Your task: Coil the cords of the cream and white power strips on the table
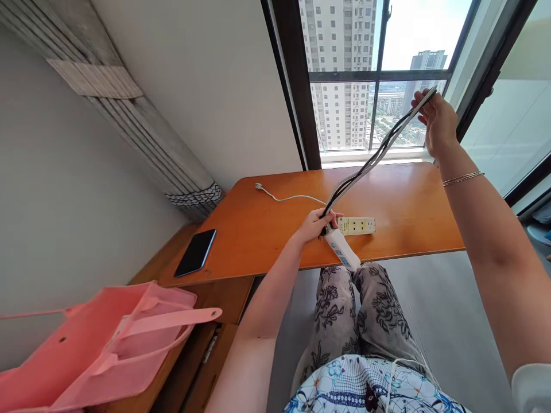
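My left hand (pixel 317 225) is closed around the lower end of a bundle of black and white cables (pixel 379 154), just above the table's near part. Beside its fingers, a white power strip (pixel 343 250) slants down over the front edge. My right hand (pixel 441 123) is raised in front of the window and holds the bundle's upper end, with its fingers partly spread. Between the two hands the cables run stretched in a diagonal line. A cream power strip (pixel 362 225) with yellow markings lies on the table next to my left hand.
The orange-brown wooden table (pixel 258 241) stands under a window (pixel 374 109). A white plug (pixel 259 186) on a thin cord lies towards its back left. A black phone (pixel 196 252) rests near the left edge. A pink bag (pixel 112 344) sits at lower left, below a grey curtain (pixel 150 126).
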A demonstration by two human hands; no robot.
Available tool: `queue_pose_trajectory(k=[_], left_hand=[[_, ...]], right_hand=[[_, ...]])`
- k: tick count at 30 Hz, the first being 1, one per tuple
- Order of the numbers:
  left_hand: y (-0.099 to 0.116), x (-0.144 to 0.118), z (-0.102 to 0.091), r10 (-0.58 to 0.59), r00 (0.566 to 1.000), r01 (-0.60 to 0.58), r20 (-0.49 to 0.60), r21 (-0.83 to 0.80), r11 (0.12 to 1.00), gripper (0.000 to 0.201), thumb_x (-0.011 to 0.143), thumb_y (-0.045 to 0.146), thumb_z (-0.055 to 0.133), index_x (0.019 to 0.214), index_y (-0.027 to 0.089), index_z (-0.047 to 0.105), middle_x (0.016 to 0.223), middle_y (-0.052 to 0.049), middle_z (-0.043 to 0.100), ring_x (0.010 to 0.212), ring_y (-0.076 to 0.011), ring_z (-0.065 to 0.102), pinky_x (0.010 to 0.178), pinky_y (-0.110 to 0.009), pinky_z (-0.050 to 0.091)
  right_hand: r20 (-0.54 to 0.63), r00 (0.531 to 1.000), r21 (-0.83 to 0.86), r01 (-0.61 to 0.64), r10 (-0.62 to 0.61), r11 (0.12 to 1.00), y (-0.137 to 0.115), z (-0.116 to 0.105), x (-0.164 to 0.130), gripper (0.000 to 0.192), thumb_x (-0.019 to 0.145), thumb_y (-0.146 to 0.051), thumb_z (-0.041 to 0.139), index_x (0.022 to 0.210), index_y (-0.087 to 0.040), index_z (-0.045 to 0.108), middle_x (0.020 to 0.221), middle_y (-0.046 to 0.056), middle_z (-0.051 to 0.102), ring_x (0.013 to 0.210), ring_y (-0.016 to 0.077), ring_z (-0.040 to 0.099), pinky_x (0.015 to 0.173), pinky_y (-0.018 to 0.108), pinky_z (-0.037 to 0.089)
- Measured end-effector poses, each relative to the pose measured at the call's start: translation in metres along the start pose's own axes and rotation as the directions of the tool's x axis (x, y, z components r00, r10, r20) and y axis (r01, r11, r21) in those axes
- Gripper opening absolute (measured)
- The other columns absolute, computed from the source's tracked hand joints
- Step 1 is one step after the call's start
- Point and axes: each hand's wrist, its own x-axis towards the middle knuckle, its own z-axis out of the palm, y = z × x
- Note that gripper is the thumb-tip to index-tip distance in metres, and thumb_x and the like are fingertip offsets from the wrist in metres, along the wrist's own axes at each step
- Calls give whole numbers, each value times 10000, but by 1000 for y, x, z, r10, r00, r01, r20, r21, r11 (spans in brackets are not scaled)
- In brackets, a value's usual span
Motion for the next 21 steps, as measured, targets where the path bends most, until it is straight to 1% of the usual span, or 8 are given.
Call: queue_pose_trajectory(k=[2,3,5,7,10,13,18,21], left_hand=[[9,-6,-3,-9,1000,10,28,-46,999,518,767,661,701,642,166,611,627,-64,659,974,-282,706,814,-332,506],[13,-8,-4,-7,999,10,36,-75,997,506,764,650,712,652,167,609,597,-51,637,947,-276,711,815,-336,509],[21,-12,-6,8,999,-3,32,-144,990,477,753,629,738,701,170,620,527,-9,573,876,-255,715,853,-357,516],[27,-15,-8,19,1000,-21,-14,-213,977,463,739,616,760,734,176,618,469,38,488,767,-218,699,903,-380,518],[33,-13,-12,-13,991,-29,-130,-310,950,493,698,626,789,685,189,562,447,88,387,552,-129,576,908,-373,533],[33,-7,-18,-53,966,-45,-254,-367,929,515,656,632,816,672,194,544,471,103,363,489,-82,466,864,-340,548],[25,2,-22,-78,895,-44,-440,-260,965,478,637,587,839,698,188,584,486,85,408,546,-96,520,711,-275,519],[22,6,-17,-81,884,18,-460,-140,990,470,646,586,824,734,182,601,507,67,457,568,-119,558,597,-253,464]], right_hand=[[93,991,-333,120,-94,935,31,-9,-4,529,1043,-298,97,1407,-123,438,1467,213,516,1205,220,573,984,443,397],[144,979,-483,195,-142,853,45,-15,-8,523,1040,-320,137,1382,-119,477,1392,212,575,1177,250,575,979,461,379],[310,933,-719,357,-184,596,68,-29,-21,507,1006,-365,296,1370,-95,523,1247,211,654,1172,336,543,975,518,336],[467,870,-783,490,-157,384,86,-42,-38,489,955,-358,413,1327,-92,584,1154,207,690,1158,378,516,958,531,324],[670,737,-705,669,-90,234,103,-53,-65,438,920,-367,493,1266,-148,649,1070,155,733,1098,365,518,927,505,336],[771,635,-612,758,-43,224,107,-50,-93,367,937,-385,502,1123,-147,711,1022,149,750,996,317,545,850,422,368],[910,415,-381,851,-18,362,79,-32,-130,356,985,-397,437,1000,-168,710,855,127,742,815,240,576,672,318,346],[915,400,-376,800,52,468,39,-22,-141,370,990,-419,410,913,-203,701,726,86,690,702,206,574,600,296,292]])
